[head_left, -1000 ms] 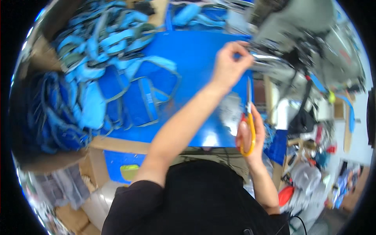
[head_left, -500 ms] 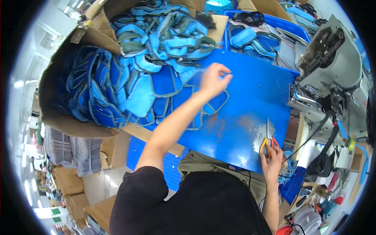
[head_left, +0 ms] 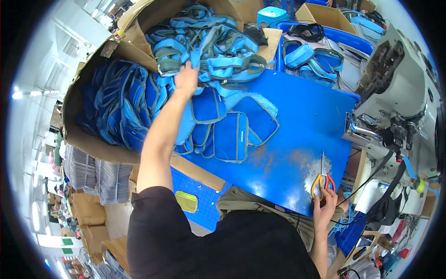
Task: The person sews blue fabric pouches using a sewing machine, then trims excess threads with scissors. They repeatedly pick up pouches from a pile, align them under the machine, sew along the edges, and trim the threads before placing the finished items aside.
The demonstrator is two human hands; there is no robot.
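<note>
My left hand (head_left: 186, 80) reaches to the near edge of a heap of light-blue and grey-edged fabric strips (head_left: 216, 44). Its fingers close around a light-blue strip (head_left: 195, 58), partly hidden by the hand. Flat dark-blue pouch-like pieces with grey binding (head_left: 230, 137) lie on the blue table (head_left: 302, 116), just nearer than the heap. At the table's right front edge my right hand (head_left: 325, 204) is closed on the handles of scissors (head_left: 321, 179) with orange and red grips. The blades point away from me and rest near a worn pale patch.
A large cardboard box (head_left: 100, 146) at left holds more blue pieces. A grey sewing machine (head_left: 395, 88) stands at right. Behind the table is a blue crate (head_left: 362, 44) with fabric parts. A yellow-green rectangular object (head_left: 186, 201) lies on a blue surface below the table.
My left hand has moved left and away from me, from above the table to the strip heap. The right hand still has the scissors. The whole view has shifted slightly.
</note>
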